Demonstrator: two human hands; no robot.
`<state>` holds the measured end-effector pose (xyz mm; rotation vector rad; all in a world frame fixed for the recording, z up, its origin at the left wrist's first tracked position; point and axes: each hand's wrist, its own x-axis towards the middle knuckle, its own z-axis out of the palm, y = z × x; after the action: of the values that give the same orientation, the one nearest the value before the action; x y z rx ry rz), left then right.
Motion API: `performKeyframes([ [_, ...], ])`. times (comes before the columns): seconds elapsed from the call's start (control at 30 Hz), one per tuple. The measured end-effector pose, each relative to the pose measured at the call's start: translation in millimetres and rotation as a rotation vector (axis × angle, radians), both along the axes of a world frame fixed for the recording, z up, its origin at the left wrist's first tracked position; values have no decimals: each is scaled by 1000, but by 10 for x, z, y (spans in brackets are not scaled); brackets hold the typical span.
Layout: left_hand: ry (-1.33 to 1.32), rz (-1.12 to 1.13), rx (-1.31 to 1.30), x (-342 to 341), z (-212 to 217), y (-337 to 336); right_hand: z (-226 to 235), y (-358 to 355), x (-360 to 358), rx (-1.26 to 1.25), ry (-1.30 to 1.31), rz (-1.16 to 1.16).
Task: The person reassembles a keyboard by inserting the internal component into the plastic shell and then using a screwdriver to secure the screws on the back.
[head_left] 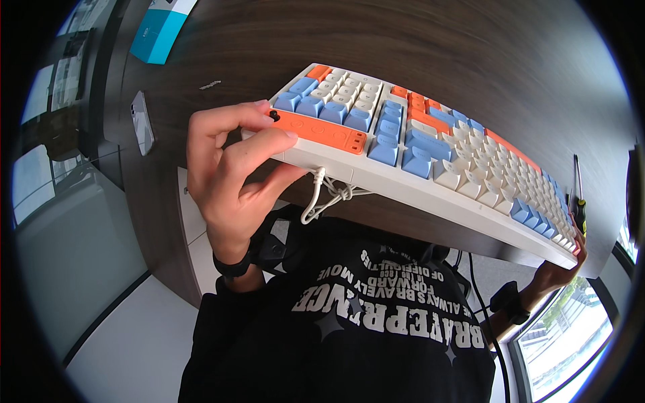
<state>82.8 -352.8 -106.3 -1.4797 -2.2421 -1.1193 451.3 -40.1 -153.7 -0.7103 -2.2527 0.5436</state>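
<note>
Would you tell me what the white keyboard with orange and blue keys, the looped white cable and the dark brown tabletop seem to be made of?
The white keyboard with orange and blue keys looks like matte plastic, given its dull, moulded surfaces. The looped white cable seems smooth, flexible plastic, judging by its bends. The dark brown tabletop shows streaky satin grain, perhaps wood or laminate.

You hold a keyboard [430,183] with cream, blue and orange keys [427,144] tilted above the near edge of the dark wooden surface [269,33], your left hand [232,161] pinching the end with the orange panel [319,132] and your right hand [562,270], partly hidden, at the other end. A knotted white cable [319,177] hangs from the side facing you. Along the surface's left edge lie a phone [142,123] and, farther off, a teal box [158,35], while a screwdriver [580,216] rests toward the near right corner.
</note>
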Motion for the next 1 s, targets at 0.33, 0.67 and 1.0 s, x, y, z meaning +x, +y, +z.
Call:
performKeyframes([
  [0.33,-110,-17,98,-111,-40,165,-69,123,150,-179,82,-178],
  [0.67,-559,-75,260,-168,-67,270,47,152,-229,-340,130,-197],
  [1.0,-653,142,173,-194,-195,347,111,270,-319,-333,38,-190],
])
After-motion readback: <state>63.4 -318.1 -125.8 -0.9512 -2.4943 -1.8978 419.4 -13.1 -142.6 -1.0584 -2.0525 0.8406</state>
